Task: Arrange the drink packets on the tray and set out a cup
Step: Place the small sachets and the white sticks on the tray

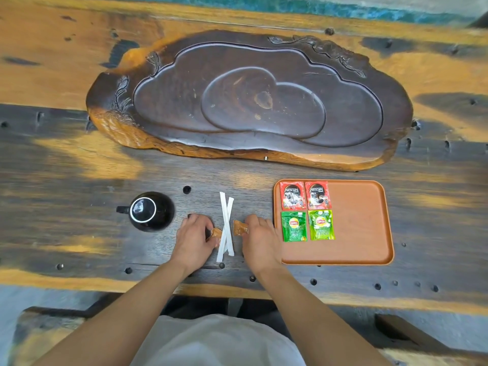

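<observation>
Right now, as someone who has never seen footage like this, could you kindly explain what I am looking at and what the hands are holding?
There is no machine here: a person wears a camera on the head, looking down at their own bare hands over a wooden table. The left hand and right hand each pinch a small brown packet. Between them lie crossed white stick packets. A black cup sits upside down at left. The orange tray holds two red Nescafe packets and two green Lipton packets. A carved tea tray lies beyond.
</observation>
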`<state>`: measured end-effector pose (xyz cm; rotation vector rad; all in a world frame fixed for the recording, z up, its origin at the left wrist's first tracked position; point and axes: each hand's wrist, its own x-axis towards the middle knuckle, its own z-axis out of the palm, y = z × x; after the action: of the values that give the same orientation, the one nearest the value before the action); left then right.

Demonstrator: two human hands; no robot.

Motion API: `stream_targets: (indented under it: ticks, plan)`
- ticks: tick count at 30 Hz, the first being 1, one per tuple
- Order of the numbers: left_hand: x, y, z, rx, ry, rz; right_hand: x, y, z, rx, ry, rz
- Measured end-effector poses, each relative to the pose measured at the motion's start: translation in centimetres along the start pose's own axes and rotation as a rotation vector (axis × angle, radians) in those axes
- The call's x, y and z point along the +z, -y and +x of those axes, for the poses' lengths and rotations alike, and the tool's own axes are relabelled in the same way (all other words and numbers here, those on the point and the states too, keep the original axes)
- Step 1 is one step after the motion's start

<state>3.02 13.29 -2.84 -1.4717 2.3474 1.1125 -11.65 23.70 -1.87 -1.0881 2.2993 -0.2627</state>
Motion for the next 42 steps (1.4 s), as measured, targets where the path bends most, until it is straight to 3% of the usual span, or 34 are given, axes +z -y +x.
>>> stream_targets:
  ticks: [5, 10, 16, 20, 25, 30, 33, 42]
  plan:
    - [-0.2, 0.0, 0.0, -0.065, -0.008, -0.137, -0.5, -0.9, 0.3, 0.025, 0.001, 0.193]
    - [-1.5, 0.1, 0.0, -0.079, -0.121, -0.274, -1.8, -2.1, 0.5, 0.032, -0.049, 0.415]
    - [-3.6, -2.0, -1.1, -0.001, -0.399, -0.243, -5.0, -6.6, -1.1, 0.112, -0.158, 0.527]
    - [-3.6, -4.2, -1.6, 0.087, -0.462, -0.167, -6.6, -10.7, -3.1, 0.197, -0.179, 0.557]
    - [-1.8, -7.8, -2.0, 0.305, -0.290, -0.128, -7.9, -15.2, -5.3, 0.284, -0.174, 0.565]
    - [2.8, -11.9, -1.9, 0.192, 0.075, -0.436, -8.2, -17.6, -5.7, 0.294, -0.094, 0.550]
    - [5.4, -13.4, -1.8, 0.185, 0.206, -0.394, -7.6, -18.6, -5.3, 0.278, -0.038, 0.487]
    - [8.7, -15.0, -1.9, 0.314, 0.160, -0.077, -7.4, -18.4, -4.6, 0.182, 0.054, 0.306]
